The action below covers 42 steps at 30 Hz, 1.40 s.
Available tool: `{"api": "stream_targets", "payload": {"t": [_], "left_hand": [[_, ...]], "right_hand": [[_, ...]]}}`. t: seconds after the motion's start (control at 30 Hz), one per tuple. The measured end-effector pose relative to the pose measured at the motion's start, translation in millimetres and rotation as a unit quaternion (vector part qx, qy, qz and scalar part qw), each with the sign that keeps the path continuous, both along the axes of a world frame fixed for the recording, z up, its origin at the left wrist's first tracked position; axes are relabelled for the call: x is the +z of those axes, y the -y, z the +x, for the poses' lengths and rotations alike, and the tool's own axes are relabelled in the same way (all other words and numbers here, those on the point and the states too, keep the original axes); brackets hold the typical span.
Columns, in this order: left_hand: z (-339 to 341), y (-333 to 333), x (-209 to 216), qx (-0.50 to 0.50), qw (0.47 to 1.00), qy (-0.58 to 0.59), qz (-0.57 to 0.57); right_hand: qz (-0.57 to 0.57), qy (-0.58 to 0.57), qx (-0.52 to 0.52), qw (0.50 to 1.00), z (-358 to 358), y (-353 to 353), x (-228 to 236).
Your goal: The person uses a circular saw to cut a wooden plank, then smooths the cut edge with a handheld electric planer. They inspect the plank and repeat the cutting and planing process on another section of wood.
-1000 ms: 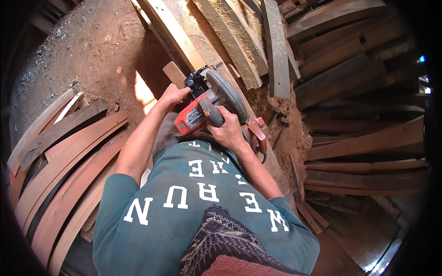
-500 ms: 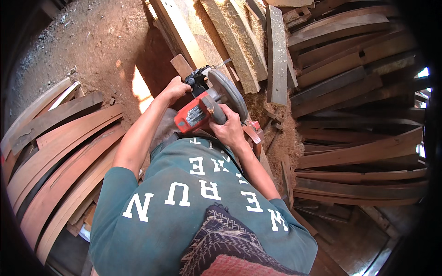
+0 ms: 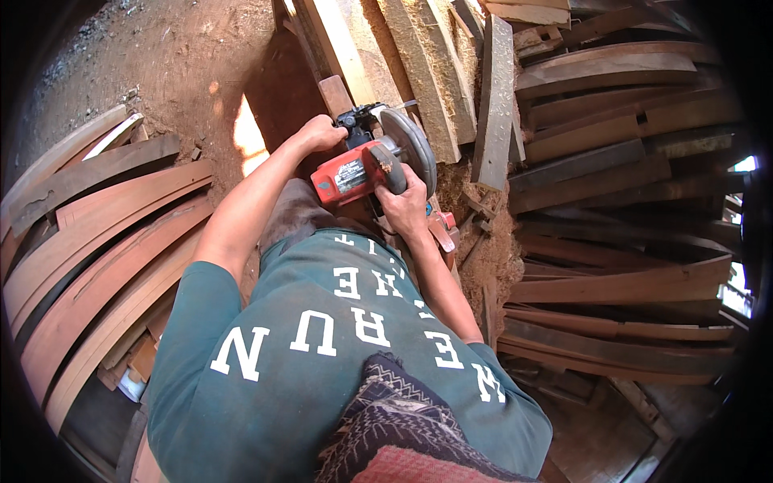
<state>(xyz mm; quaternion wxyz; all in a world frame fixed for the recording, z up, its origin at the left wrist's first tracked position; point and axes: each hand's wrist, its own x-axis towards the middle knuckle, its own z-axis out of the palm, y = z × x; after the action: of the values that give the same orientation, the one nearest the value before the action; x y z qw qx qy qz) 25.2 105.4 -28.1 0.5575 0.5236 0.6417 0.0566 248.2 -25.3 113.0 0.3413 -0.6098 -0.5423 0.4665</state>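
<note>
A red and black circular saw with a round grey blade guard sits just ahead of my body. The fingers of my left hand are closed on the black front part of the saw. My right hand wraps round its dark rear handle. Beyond the saw, a short reddish wood piece lies against a long pale timber. The blade's lower edge and whatever is directly under the saw are hidden.
Curved reddish boards are piled on the left. More curved planks fill the right side. Sawdust-covered timbers and a grey-brown plank lie ahead. Sawdust and wood scraps cover the ground right of the saw.
Both hands and the saw have moved slightly forward, away from my body. The view has shifted a little, and my grip on the saw looks the same.
</note>
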Motion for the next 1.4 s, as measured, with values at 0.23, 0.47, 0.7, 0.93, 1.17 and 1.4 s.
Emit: {"api": "stream_targets", "payload": {"t": [0.23,0.47,0.7,0.93,1.17,1.4], "left_hand": [[4.8,8.3,17.5,-0.079,0.995,-0.012,0.066],[7.2,12.0,17.5,-0.066,0.996,0.006,0.058],[-2.2,37.6,54.6,-0.023,0.977,-0.027,0.211],[1.5,50.3,24.3,-0.043,0.913,-0.083,0.398],[1.3,48.6,16.0,-0.074,0.887,-0.090,0.447],[0.4,47.4,14.1,-0.091,0.888,-0.094,0.441]], "right_hand": [[-0.009,-0.027,-0.017,0.999,-8.5,3.2,6.0],[-0.042,-0.041,-0.033,0.998,0.0,9.8,-4.2],[-0.023,-0.036,-0.047,0.998,5.2,10.9,-7.8],[-0.054,-0.045,-0.058,0.996,9.1,14.2,-9.6],[-0.058,-0.039,-0.048,0.996,8.9,9.0,-5.2],[-0.061,-0.011,-0.028,0.998,13.4,5.3,-0.1]]}}
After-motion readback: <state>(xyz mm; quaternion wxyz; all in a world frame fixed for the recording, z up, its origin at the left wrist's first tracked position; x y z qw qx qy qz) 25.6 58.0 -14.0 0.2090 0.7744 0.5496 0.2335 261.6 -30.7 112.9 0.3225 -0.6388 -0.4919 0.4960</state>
